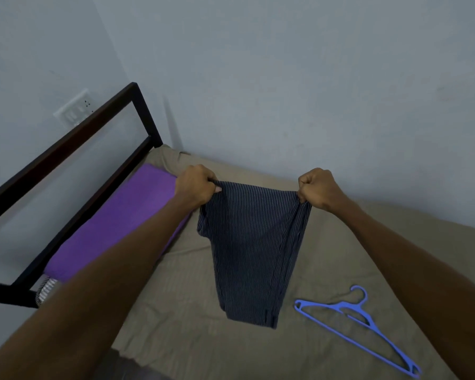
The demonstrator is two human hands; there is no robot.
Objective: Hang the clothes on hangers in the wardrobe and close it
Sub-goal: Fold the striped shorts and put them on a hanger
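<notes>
Held up over the bed (176,311) — a dark pinstriped garment (254,250), stretched between both hands and hanging free below them, its lower hem clear of the tan sheet. Looks light and thoroughly soft; sags and folds along the right side, no stiffness anywhere. Likely thin cotton or similar, not slippery, not fragile, but prone to bunching and sliding off a smooth bar if draped unevenly. Best taken just where it is taken now, at the two top corners, so the weight falls straight and the cloth spreads flat.

Left hand (196,185): fingers curled tight, pinching the upper left corner of the fabric between thumb and fingertips. Right hand (320,187): closed into a fist round the upper right corner, cloth gathered under the knuckles. Nothing else held or touched by either.

Lying flat on the sheet near the garment's lower right, apart from it — a blue plastic hanger (354,329), hook pointing away toward the wall. Probably the next thing needed. To the left, beside the dark bed frame (66,149), a folded purple cloth (115,223). No wardrobe in view.
</notes>
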